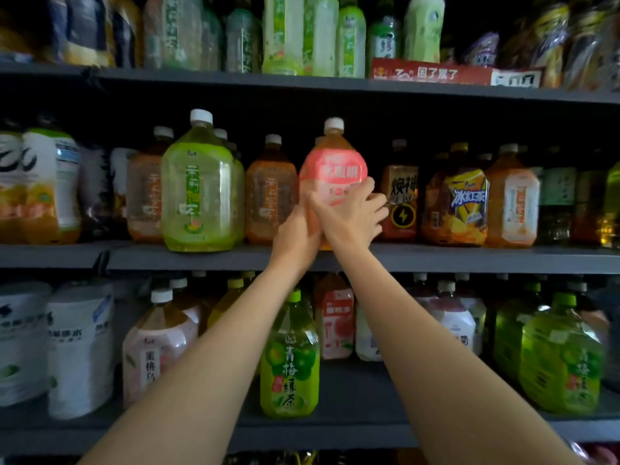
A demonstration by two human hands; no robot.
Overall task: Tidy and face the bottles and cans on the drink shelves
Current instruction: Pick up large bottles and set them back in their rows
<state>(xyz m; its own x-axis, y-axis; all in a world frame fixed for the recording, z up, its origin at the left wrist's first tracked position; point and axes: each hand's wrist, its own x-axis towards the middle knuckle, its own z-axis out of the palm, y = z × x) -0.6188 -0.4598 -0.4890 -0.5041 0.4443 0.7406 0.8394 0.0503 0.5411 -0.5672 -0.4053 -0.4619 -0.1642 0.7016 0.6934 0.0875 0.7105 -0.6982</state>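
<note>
Two bare forearms reach up from the bottom of the view and meet at the middle shelf (436,258). The left hand (297,238) cups the lower left side of a pink-labelled bottle (332,172), its palm against the bottle wall; its fingers are hidden behind the right hand, so how far they wrap is not clear. The right hand (350,216) lies across the bottle's front and right side, fingers curled round it, fingertips reaching toward the dark bottle with a lightning mark (401,203) just beside it.

The pink-labelled bottle stands upright near the front edge of the middle shelf, about midway along it, its white cap above the neighbouring caps and its label turned outward. To its left, set further back, is an orange tea bottle (270,196); further left a large green bottle (199,193) stands at the shelf's front edge. To the right of the lightning-marked bottle is a bottle with a yellow and blue label (464,204).

On the lower shelf (335,427), between the two forearms, a green tea bottle (290,357) stands upright near the front edge. The upper shelf (235,77) carries a row of pale green bottles (318,35) and a red carton strip (432,73).
</note>
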